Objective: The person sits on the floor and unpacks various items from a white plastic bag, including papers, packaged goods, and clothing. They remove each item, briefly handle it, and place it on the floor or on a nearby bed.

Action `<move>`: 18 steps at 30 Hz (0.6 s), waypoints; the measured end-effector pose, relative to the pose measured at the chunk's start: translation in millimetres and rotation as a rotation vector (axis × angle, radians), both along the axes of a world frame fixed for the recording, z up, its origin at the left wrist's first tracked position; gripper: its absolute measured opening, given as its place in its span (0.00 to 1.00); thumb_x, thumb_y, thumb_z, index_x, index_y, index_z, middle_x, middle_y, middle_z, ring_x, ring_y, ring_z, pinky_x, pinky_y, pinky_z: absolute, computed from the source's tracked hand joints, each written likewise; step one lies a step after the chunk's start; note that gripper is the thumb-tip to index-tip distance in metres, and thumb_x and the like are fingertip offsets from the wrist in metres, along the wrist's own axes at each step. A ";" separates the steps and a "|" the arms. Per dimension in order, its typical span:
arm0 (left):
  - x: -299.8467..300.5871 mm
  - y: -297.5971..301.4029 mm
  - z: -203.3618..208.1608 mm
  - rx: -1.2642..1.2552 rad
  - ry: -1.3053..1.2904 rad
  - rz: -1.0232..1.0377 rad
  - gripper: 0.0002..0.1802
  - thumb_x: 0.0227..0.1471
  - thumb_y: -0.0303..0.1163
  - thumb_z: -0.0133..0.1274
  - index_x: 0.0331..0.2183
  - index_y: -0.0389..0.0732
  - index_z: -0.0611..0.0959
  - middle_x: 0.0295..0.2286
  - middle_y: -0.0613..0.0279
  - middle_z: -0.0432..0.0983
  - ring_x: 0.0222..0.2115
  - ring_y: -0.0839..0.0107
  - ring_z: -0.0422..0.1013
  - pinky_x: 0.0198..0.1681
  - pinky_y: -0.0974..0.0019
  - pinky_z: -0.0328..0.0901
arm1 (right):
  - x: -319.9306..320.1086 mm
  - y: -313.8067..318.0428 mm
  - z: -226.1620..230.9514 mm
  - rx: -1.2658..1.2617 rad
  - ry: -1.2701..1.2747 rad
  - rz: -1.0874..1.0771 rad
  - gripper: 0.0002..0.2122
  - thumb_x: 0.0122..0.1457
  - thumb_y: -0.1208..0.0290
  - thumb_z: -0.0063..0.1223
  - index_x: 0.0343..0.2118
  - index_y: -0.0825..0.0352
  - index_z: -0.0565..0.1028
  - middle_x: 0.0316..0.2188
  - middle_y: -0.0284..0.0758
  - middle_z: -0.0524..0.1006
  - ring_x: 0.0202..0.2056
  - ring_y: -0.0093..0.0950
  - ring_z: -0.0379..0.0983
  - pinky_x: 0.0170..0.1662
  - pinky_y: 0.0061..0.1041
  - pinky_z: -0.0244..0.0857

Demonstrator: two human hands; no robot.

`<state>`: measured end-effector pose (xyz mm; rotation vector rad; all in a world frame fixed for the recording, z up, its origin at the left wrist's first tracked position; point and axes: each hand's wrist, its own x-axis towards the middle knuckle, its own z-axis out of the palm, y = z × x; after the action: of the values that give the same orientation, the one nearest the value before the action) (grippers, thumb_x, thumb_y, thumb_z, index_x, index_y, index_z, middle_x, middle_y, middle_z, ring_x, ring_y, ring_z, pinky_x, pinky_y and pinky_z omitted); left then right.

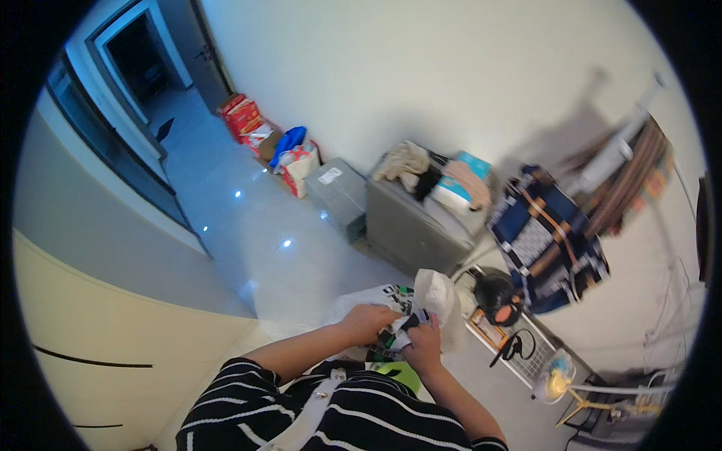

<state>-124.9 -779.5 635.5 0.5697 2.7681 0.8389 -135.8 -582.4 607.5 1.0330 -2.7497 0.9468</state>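
A white plastic bag with green and black print hangs in front of my body. My left hand grips its upper part from the left, fingers curled into the crumpled plastic. From the right, my right hand pinches a fold of the same bag, close beside the left hand. What the bag holds is hidden. Below the hands a bright green patch shows against my striped top; I cannot make out what it belongs to.
A grey cabinet with cloths on top stands ahead by the wall, next to a grey storage box. Red boxes line the wall farther left. At right are a hanging blue bag and a low white rack.
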 end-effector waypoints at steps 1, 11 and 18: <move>-5.0 -42.2 -6.0 0.013 0.039 0.067 0.31 0.33 0.26 0.59 0.45 0.49 0.76 0.31 0.59 0.74 0.33 0.56 0.72 0.34 0.57 0.67 | -18.3 -38.1 2.1 0.014 -0.022 0.074 0.08 0.36 0.74 0.54 0.24 0.63 0.75 0.21 0.37 0.71 0.30 0.37 0.71 0.57 0.53 0.48; -4.5 -286.8 -22.2 -0.052 0.249 0.581 0.22 0.28 0.23 0.58 0.34 0.45 0.79 0.25 0.60 0.71 0.28 0.57 0.71 0.28 0.57 0.65 | -115.8 -308.5 3.6 0.148 -0.144 0.590 0.16 0.36 0.77 0.56 0.34 0.63 0.73 0.34 0.34 0.75 0.44 0.34 0.69 0.62 0.51 0.39; -73.9 -384.8 -44.1 -0.014 0.216 0.752 0.27 0.28 0.20 0.57 0.38 0.46 0.78 0.26 0.58 0.70 0.29 0.55 0.70 0.30 0.56 0.65 | -204.5 -423.5 -16.2 0.376 -0.241 0.720 0.24 0.36 0.66 0.62 0.40 0.65 0.71 0.38 0.38 0.74 0.47 0.38 0.68 0.61 0.56 0.37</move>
<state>-198.8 -1164.2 591.5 -0.4585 3.2052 0.9165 -340.3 -1005.8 591.3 2.1985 -2.8339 0.6236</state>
